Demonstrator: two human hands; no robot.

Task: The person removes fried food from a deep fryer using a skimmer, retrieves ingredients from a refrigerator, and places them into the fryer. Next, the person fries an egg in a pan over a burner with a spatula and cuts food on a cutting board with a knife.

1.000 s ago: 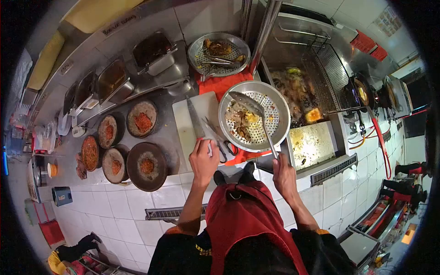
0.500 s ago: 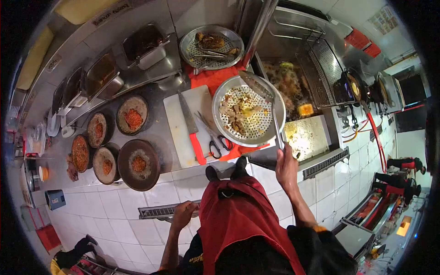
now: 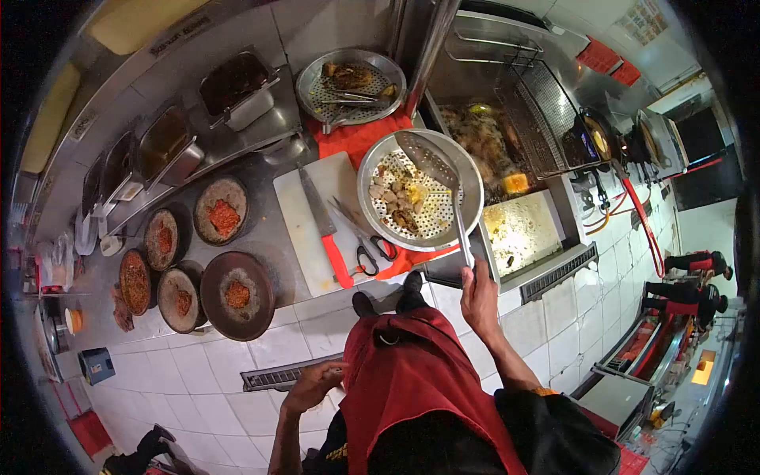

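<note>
My right hand (image 3: 480,302) is closed around the handle end of a long metal skimmer (image 3: 428,161). The skimmer's perforated head rests over the far rim of a round perforated metal pan (image 3: 366,170). Small pieces of fried food (image 3: 398,196) and crumbs lie inside that pan. My left hand (image 3: 313,385) hangs beside the red apron (image 3: 412,372), its fingers loosely spread and holding nothing. Left of the pan, a red-handled knife (image 3: 326,226) lies on a white cutting board (image 3: 297,229). Black-handled scissors (image 3: 366,255) lie across the board's right edge.
Several stone mortars (image 3: 261,305) with red paste stand on the left counter. A second perforated pan (image 3: 307,99) holds fried food and tongs. To the right, food fries in bubbling oil (image 3: 475,138) beside a wire basket (image 3: 546,107). Other people (image 3: 689,293) stand far right.
The skimmer has come slightly toward the left and its head now lies lower over the pan. My right hand moved a little left; my left hand's fingers have spread.
</note>
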